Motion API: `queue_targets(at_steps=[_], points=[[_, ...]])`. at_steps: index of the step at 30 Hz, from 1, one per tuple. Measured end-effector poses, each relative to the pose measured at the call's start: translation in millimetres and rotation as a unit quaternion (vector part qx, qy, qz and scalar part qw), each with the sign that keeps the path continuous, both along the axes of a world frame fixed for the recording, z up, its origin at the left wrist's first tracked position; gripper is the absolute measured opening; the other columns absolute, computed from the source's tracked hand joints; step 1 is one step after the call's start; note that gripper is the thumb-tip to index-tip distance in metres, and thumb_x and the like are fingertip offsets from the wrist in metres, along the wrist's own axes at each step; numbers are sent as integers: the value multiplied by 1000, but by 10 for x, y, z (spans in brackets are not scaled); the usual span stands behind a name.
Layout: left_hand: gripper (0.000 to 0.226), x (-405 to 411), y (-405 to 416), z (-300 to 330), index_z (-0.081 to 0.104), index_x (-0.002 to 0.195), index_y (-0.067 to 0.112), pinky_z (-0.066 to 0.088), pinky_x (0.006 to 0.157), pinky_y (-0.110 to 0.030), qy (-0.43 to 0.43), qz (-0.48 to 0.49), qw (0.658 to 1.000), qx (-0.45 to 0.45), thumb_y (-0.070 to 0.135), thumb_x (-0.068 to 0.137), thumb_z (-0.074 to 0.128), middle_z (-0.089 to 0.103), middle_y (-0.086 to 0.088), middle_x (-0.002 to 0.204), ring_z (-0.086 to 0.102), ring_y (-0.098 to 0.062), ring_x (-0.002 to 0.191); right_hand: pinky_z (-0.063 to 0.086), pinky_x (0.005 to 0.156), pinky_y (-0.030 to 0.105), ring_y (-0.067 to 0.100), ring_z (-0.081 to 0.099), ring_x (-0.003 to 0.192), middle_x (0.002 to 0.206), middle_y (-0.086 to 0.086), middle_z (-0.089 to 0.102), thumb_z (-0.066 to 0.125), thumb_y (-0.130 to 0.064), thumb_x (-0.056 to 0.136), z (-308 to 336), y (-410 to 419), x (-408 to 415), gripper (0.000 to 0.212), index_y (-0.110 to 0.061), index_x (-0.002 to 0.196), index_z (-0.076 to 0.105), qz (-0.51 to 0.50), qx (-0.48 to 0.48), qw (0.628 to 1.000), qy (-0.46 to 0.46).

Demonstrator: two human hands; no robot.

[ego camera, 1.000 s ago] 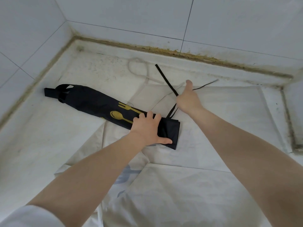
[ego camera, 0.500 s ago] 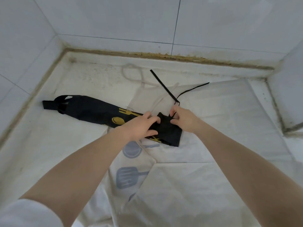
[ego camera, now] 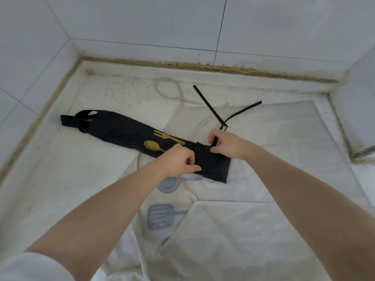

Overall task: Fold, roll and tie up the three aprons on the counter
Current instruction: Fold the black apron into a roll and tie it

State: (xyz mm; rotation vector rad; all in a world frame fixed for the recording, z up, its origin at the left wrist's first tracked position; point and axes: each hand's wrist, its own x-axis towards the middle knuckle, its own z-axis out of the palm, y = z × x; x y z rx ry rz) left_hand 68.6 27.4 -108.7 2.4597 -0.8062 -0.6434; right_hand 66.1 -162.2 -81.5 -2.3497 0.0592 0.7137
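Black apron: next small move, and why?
Probably start rolling the near end toward the far loop. The black apron is already folded into a strip; both hands, left and right, pinch its near end, with the ties loose beyond.

No text, brand, number or label you could read anywhere in the frame. Only pictorial prints: your black apron (ego camera: 125,132), centre of frame, carries a gold fork and spoon motif with no lettering beside it. The white apron (ego camera: 253,230), lower centre, shows blue-grey utensil shapes, a slotted spatula and a round one partly hidden under your left forearm, again without words. Wall tiles across the top of the frame are blank.
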Motion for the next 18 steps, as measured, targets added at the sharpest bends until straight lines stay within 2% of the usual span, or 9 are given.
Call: queue_targets(at_steps=[1,3,6,9,11,12,14,16,18], points=[[29,1,-14,-13,50,64,21,45,68,-30,-3,-3,1000,8,35,81,70,49,8,58,42,-7,57,35,56,24,15,46,67,74,-2,48,54,-9,89,15,14,12,15,-19,98,49,9,-10,1000,10],[26,-8,-32,-24,49,78,20,45,76,-36,-2,-8,1000,29,37,82,68,48,6,64,40,-13,71,33,56,26,15,44,65,75,1,50,48,-3,87,66,64,55,18,-20,90,52,25,-1,999,38],[30,-19,-13,7,48,101,19,42,76,-32,23,-10,999,27,37,84,65,49,4,75,38,-16,85,39,59,25,18,50,73,90,6,58,42,1,84,187,138,135,32,-21,77,64,-5,58,992,108],[33,-32,41,51,48,108,14,35,62,-22,43,-4,999,-17,27,84,67,52,4,73,43,-13,75,52,72,30,26,60,82,103,15,62,35,1,83,251,185,165,37,-12,81,69,-67,120,973,185],[31,-32,86,62,49,108,11,36,60,-24,50,5,998,-32,20,84,66,57,-3,75,49,-16,69,53,80,32,27,63,84,99,15,65,30,6,80,273,206,169,41,-8,88,68,-63,134,970,192],[29,-35,102,68,52,108,10,39,63,-26,47,7,998,-39,18,84,66,58,-5,78,52,-17,71,53,77,29,22,65,81,95,10,67,29,8,80,284,211,168,43,-9,91,67,-44,126,973,187],[24,-16,135,21,59,105,11,45,74,-29,38,20,997,-63,14,83,67,57,-4,90,55,-19,81,48,67,22,9,68,78,91,2,70,40,6,84,302,202,162,36,-14,97,66,7,116,977,177],[20,2,181,-12,65,102,9,46,84,-30,45,41,995,-76,8,83,66,55,-5,104,56,-19,92,43,64,21,4,68,79,87,-3,72,56,-5,86,290,208,188,21,-18,100,66,46,106,981,159],[15,-3,192,51,66,101,4,46,91,-35,102,94,985,-98,3,88,59,58,-13,111,57,-27,97,39,60,22,3,66,73,75,-6,71,63,-18,87,244,235,215,10,-19,96,66,57,78,988,123]])
